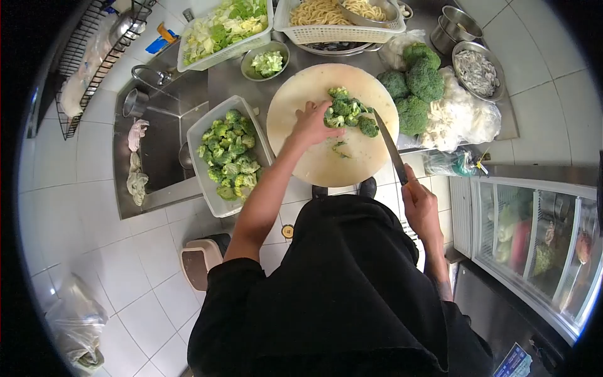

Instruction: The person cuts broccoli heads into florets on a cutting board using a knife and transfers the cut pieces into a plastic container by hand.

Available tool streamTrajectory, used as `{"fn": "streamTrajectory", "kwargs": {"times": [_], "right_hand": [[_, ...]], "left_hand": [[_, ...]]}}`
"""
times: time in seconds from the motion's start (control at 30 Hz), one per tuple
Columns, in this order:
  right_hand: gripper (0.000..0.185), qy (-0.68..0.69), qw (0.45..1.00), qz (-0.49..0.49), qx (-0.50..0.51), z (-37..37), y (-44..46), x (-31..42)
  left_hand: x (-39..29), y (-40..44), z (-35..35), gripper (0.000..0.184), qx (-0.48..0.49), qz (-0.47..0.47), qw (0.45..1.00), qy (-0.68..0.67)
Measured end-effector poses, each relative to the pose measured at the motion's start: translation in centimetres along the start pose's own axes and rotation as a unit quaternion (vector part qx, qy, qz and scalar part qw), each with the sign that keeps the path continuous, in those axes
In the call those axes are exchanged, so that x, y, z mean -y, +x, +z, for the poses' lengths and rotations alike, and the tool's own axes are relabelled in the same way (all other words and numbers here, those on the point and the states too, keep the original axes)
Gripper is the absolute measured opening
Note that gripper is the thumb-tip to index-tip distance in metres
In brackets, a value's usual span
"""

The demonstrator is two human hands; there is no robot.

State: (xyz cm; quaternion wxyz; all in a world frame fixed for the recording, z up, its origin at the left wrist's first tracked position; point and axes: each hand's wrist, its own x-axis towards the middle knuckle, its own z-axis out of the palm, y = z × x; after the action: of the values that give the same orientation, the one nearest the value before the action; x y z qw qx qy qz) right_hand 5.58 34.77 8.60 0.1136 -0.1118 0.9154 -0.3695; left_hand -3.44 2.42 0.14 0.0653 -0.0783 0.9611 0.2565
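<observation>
My right hand [419, 202] is closed around the handle of a long kitchen knife [391, 147], its blade reaching over the right side of the round cutting board [292, 157]. Cut broccoli florets [352, 113] lie in a loose pile on the board. At the pile's left side, my left hand [312, 124] curls its thumb and fingers around some of the florets. The knife tip is close to the pile's right end. Small green scraps [340, 149] lie below the pile. A white plastic bin [217, 204] full of broccoli florets stands left of the board.
Whole broccoli heads [414, 81] and a bag of pale mushrooms [461, 116] sit right of the board. Behind it are a lettuce basket [217, 53], a noodle basket [339, 34] and a bowl of chopped greens [267, 63]. A sink [160, 157] is left, a glass-door fridge [534, 232] right.
</observation>
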Motion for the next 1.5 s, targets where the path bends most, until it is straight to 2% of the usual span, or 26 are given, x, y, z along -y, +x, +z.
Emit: {"fn": "streamTrajectory", "kwargs": {"times": [0.13,0.2,0.33,0.4,0.53,0.6,0.63,0.7,0.73,0.77,0.83,0.93,1.0,1.13,1.17,1.2,1.23,1.27,1.3,1.33,1.37,1.4,1.43,1.5], "right_hand": [[0.051,-0.001,1.0,-0.009,-0.012,0.3,0.0,-0.8],[0.051,-0.002,1.0,-0.005,-0.012,0.3,-0.2,-0.9],[0.052,-0.005,1.0,-0.004,-0.002,0.7,-0.1,-1.1],[0.053,0.008,1.0,-0.001,0.003,0.8,0.0,-1.2],[0.053,-0.002,1.0,-0.005,0.013,0.9,0.2,-1.0],[0.052,-0.004,1.0,-0.005,0.01,0.8,0.3,-0.8],[0.052,-0.005,1.0,-0.003,0.01,0.7,0.2,-0.8],[0.052,-0.004,1.0,-0.008,-0.003,0.6,0.1,-0.9],[0.052,-0.005,1.0,-0.005,-0.002,0.7,0.0,-1.1],[0.052,-0.002,1.0,-0.007,-0.008,0.8,0.0,-1.5],[0.052,0.001,1.0,-0.008,-0.013,0.8,0.0,-1.6],[0.052,-0.01,1.0,0.014,0.002,0.6,-0.1,-1.0],[0.052,-0.015,1.0,0.01,0.004,0.4,0.0,-0.7],[0.051,-0.008,1.0,0.016,-0.007,0.5,0.0,-0.8],[0.051,-0.003,1.0,0.009,-0.018,0.5,0.0,-1.2],[0.051,0.002,1.0,0.003,-0.03,0.5,0.1,-1.5],[0.051,-0.001,0.999,0.004,-0.036,0.6,0.2,-1.9],[0.05,0.005,0.999,0.013,-0.044,0.7,0.2,-2.2],[0.05,0.012,0.999,0.02,-0.048,0.6,0.3,-2.4],[0.05,-0.001,0.999,0.037,-0.035,0.3,0.6,-2.2],[0.05,0.0,0.999,0.034,-0.03,0.2,0.8,-2.1],[0.051,-0.011,0.999,0.022,-0.031,0.1,1.1,-2.1],[0.051,-0.021,0.999,0.009,-0.035,0.0,1.4,-2.1],[0.051,-0.012,0.999,0.006,-0.041,-0.2,1.8,-2.2]], "left_hand": [[-0.4,0.3,1.7,0.069,-0.018,-0.031,0.999,-0.023],[0.1,0.4,2.5,0.058,-0.051,-0.034,0.995,-0.075],[0.4,0.5,3.2,0.049,-0.042,-0.036,0.993,-0.106],[-0.5,-0.2,3.9,0.039,-0.12,-0.015,0.991,-0.053],[0.1,0.2,4.5,0.039,-0.156,-0.006,0.986,-0.052],[0.7,0.1,3.8,0.035,-0.123,-0.032,0.971,-0.201],[0.7,-0.2,3.1,0.035,-0.121,-0.031,0.971,-0.203],[0.9,-1.3,1.3,0.037,-0.037,-0.126,0.892,-0.433],[0.6,-2.1,-0.4,0.039,-0.013,-0.141,0.85,-0.508],[1.4,-2.5,-1.0,0.039,-0.011,-0.141,0.85,-0.508],[3.5,-3.3,-2.6,0.042,0.009,-0.135,0.734,-0.665],[5.8,-5.6,-6.0,0.043,-0.017,-0.14,0.705,-0.695],[8.1,-8.1,-8.0,0.041,-0.055,-0.132,0.714,-0.685],[11.8,-15.3,-12.4,0.049,-0.125,-0.247,0.826,-0.491],[13.0,-16.2,-12.9,0.049,-0.123,-0.241,0.828,-0.491],[13.6,-16.6,-13.3,0.049,-0.15,-0.262,0.912,-0.279],[14.0,-16.5,-13.2,0.049,-0.172,-0.27,0.946,-0.053],[14.3,-15.6,-12.1,0.047,-0.231,-0.192,0.95,0.083],[11.7,-13.3,-11.0,0.05,-0.244,-0.16,0.954,-0.075],[8.6,-10.5,-9.7,0.052,-0.251,-0.126,0.932,-0.229],[8.5,-7.6,-6.6,0.054,-0.173,-0.083,0.925,-0.329],[5.7,-5.7,-4.4,0.051,-0.118,-0.1,0.943,-0.295],[4.3,-4.0,-1.6,0.051,-0.123,-0.007,0.96,-0.253],[3.3,-1.2,1.6,0.053,-0.091,0.03,0.989,-0.113]]}}
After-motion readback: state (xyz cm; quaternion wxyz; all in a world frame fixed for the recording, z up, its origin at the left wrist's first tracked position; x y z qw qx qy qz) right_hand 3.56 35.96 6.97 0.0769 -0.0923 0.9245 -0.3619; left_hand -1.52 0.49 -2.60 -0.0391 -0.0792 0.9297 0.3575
